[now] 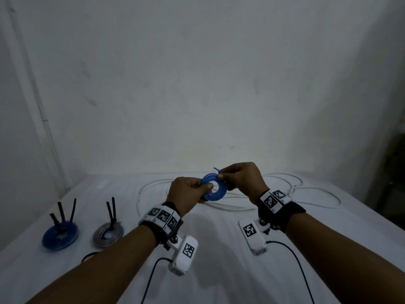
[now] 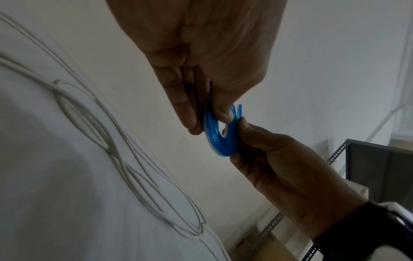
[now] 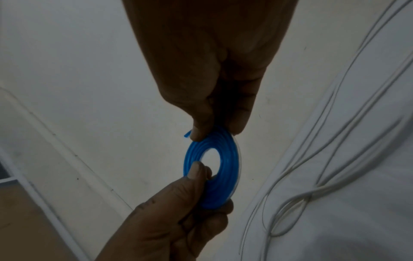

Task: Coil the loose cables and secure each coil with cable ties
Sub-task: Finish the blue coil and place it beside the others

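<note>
I held a small flat coil of bright blue plastic cable (image 1: 212, 187) in the air above the table covered with white cloth (image 1: 219, 249), between my two hands. My left hand (image 1: 188, 194) pinched the near-left part of the ring, with the thumb pressed on the front face at the edge of the hole and the other fingers curled behind it. My right hand (image 1: 242, 181) pinched the upper-right part of the same coil with the thumb and the fingers closed on it. A short loose end of the blue cable (image 1: 216, 170) stood out just beside the fingertips of the right hand. In the right wrist view the hole of the coil was open and the turns lay flat side by side.

Behind my hands, a long loose white cable (image 1: 306, 189) lay in wide loops on the cloth, across the far part of the table.

On the left side of the table two coils rested well apart from my hands. One was a dark blue coil (image 1: 60, 236) with three black cable ties (image 1: 62, 212) standing up from it. Near it on its right was a grey coil (image 1: 108, 234) with two black ties (image 1: 111, 210) pointing upward.

The white wall (image 1: 197, 84) stood behind the table.
</note>
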